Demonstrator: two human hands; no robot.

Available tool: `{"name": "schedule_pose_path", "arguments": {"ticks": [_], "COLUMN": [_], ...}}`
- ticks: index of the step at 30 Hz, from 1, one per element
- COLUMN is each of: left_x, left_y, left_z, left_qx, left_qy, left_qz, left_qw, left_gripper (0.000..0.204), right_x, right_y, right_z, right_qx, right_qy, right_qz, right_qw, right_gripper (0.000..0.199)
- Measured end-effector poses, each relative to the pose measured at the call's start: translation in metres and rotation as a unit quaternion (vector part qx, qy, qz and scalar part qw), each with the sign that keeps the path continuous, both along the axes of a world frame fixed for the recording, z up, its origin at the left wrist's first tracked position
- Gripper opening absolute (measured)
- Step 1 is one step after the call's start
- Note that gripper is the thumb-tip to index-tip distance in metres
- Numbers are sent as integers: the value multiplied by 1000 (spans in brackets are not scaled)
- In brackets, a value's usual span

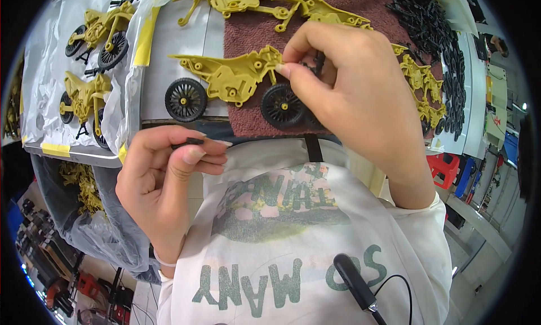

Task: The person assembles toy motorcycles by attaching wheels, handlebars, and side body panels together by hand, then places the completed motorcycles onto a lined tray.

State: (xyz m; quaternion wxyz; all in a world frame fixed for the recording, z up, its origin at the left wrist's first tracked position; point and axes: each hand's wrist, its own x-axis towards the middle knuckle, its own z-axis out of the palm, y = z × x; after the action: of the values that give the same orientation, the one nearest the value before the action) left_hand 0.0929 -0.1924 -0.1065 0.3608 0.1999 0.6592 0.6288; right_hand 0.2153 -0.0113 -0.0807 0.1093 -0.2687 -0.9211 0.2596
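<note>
A yellow toy motorcycle body half [234, 77] lies before me with its inner side and pegs showing. Spoked black wheels sit at both ends, a left wheel [186, 99] and a right wheel [283, 105]. My right hand [355, 83] is closed, thumb and forefinger pinching the body's front end. Behind those fingers shows a black part [319, 63], partly hidden, whose shape I cannot make out. Nearer to me and to the left, my left hand [160, 181] pinches a small black plastic piece [195, 141] between thumb and fingers, apart from the motorcycle.
More yellow body halves [236, 1] lie beyond on the maroon cloth [242, 35]. Assembled toy motorcycles [87, 94] stand on a plastic-lined tray at left. Black parts [420, 21] are heaped at far right, with wheels [454, 94] beside them. A lined bin [84, 235] holds yellow parts below left.
</note>
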Motion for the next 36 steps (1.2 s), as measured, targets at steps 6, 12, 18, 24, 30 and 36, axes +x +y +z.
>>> {"name": "schedule_pose_path", "arguments": {"ticks": [6,12,18,24,30,36], "left_x": [1,9,17,27,29,32], "left_y": [5,21,25,34,39,44], "left_z": [-13,-13,-17,-7,-5,-2], "left_qx": [-52,-87,-112,-197,-196,-209], "left_qy": [137,385,456,517,563,589], "left_qz": [-16,-83,-65,-76,-74,-86], "left_qw": [989,915,880,829,800,776], "left_gripper": [12,20,23,20,16,16], "right_x": [-4,-14,-37,-51,-52,-86], "right_y": [4,-6,-10,-10,7,-6], "right_z": [7,53,50,50,57,64], "right_qx": [-44,-261,-256,-245,-222,-186], "right_qy": [4,18,-23,-67,-104,-131], "right_qz": [2,-163,-78,12,108,190], "right_qw": [999,951,963,967,963,955], "right_gripper": [13,20,21,22,23,24]}}
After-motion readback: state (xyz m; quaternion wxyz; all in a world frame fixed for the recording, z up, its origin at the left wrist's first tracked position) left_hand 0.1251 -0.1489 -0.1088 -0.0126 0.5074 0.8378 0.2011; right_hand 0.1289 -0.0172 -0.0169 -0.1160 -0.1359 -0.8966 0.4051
